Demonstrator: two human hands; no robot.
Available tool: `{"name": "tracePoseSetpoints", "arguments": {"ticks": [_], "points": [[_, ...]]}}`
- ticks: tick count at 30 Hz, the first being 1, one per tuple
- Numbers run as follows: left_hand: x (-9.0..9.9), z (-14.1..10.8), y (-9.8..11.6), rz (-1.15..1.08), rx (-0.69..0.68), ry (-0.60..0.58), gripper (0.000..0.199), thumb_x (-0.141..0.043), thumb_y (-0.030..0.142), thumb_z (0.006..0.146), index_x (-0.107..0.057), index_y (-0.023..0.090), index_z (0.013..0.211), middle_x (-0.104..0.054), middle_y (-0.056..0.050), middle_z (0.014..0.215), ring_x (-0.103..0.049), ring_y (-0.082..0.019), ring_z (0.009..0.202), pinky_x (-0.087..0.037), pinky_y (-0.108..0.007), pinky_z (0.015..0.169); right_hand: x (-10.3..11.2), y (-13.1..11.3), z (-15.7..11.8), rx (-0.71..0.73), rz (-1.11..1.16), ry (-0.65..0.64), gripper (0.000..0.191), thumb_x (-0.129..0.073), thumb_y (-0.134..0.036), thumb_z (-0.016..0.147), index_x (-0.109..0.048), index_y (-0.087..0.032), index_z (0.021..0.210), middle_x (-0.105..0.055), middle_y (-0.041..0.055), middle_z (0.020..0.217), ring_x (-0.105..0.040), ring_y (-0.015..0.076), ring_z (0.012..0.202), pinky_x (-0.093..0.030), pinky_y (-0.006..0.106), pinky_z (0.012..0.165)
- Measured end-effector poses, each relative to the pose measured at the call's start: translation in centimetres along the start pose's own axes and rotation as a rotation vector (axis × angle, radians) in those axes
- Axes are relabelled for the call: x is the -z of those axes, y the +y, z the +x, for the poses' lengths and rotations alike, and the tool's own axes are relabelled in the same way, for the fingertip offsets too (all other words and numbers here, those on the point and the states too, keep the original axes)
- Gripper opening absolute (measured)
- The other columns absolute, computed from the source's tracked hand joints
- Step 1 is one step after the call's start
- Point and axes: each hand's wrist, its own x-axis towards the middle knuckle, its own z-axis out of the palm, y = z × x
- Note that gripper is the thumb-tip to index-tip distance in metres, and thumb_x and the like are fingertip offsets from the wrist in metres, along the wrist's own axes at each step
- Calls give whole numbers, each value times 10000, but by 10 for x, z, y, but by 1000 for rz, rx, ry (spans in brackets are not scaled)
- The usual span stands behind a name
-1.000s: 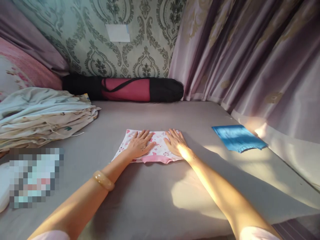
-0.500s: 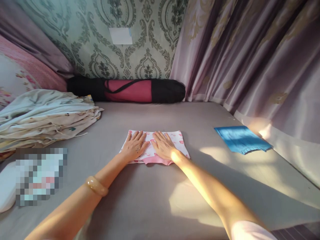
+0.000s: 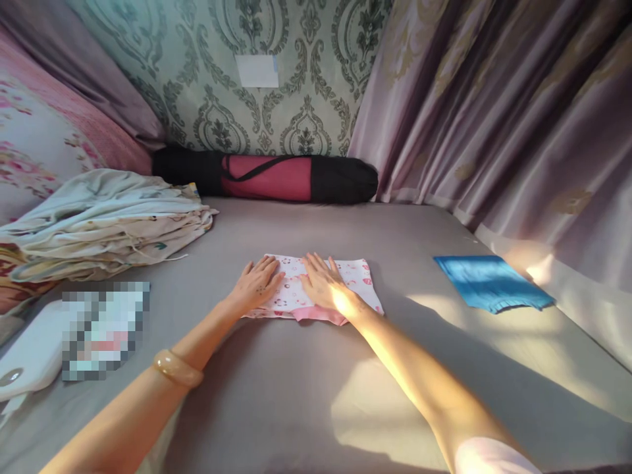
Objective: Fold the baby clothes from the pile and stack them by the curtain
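Observation:
A white cloth with pink prints and a pink band along its near edge lies folded flat on the grey bed sheet. My left hand rests palm down over its left edge, fingers spread. On the middle of the cloth lies my right hand, flat with its fingers apart. Neither hand grips anything. Off to the right is a folded blue garment, touched by neither hand.
A black and red long bag lies against the patterned wall. Crumpled pale fabric is at the left, with a white device and a blurred-out item nearer. Curtains hang at the right.
My left hand has slid left on the cloth, to its left edge, and the gap between my hands is wider. The whole view has shifted slightly, so the surroundings appear further right.

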Motion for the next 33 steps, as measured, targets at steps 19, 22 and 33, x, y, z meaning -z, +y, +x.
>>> {"name": "tracePoseSetpoints", "arguments": {"ticks": [19, 22, 33], "points": [[17, -19, -8, -855, 252, 336, 653, -270, 598, 947, -560, 156, 1331, -538, -99, 1425, -446, -250, 1352, -326, -405, 1144, -22, -69, 38, 101, 57, 16, 602, -231, -369, 1005, -293, -31, 1500, -256, 175, 1581, -171, 284, 1477, -104, 517, 1190], [13, -18, -12, -892, 258, 371, 654, -277, 594, 945, -546, 150, 1344, -526, -108, 1435, -446, -251, 1354, -327, -413, 1144, -31, -84, 50, 70, 53, 57, 612, -225, -378, 1007, -290, -12, 1494, -249, 186, 1581, -163, 291, 1477, -108, 520, 1187], [17, -19, -9, -782, 263, 351, 660, -257, 601, 940, -561, 153, 1318, -538, -107, 1420, -453, -243, 1343, -309, -401, 1154, -29, -82, 54, 14, 178, 68, 566, -193, -340, 1015, -326, -56, 1486, -302, 140, 1573, -220, 235, 1465, -176, 442, 1191]]}}
